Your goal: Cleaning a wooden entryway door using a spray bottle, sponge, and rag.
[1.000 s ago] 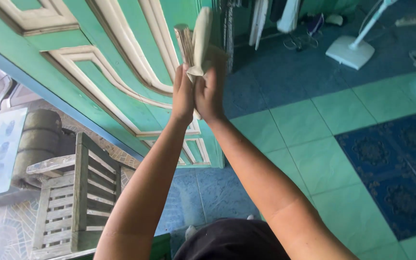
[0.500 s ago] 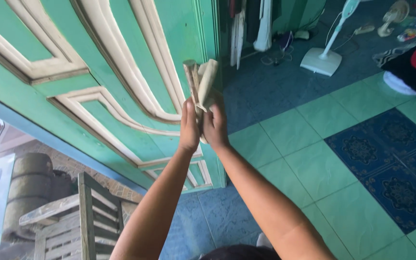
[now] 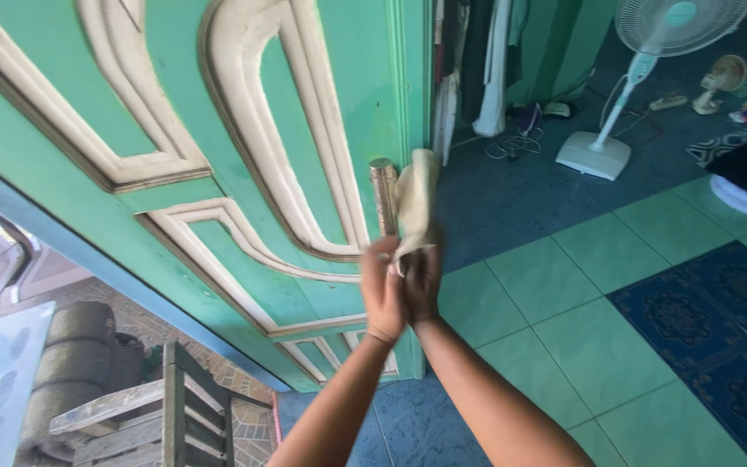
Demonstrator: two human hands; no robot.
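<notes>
A green door (image 3: 322, 95) with cream mouldings stands open on my left. A long metal pull handle (image 3: 384, 197) runs along its edge. A beige cloth (image 3: 417, 201) is draped against the handle. My left hand (image 3: 381, 291) grips the lower part of the handle. Pressed against it, my right hand (image 3: 423, 284) pinches the cloth's lower end. Both hands sit side by side, and the handle's lower part is hidden behind them.
A white standing fan (image 3: 628, 86) stands at the back right on green and blue floor tiles (image 3: 598, 346). Clothes (image 3: 494, 69) hang behind the door edge. Outside, lower left, are a wooden chair (image 3: 153, 415) and a grey barrel (image 3: 75, 363).
My view has swung up and right, so the fan head now shows. Both hands have slid lower on the handle, with the cloth still against it.
</notes>
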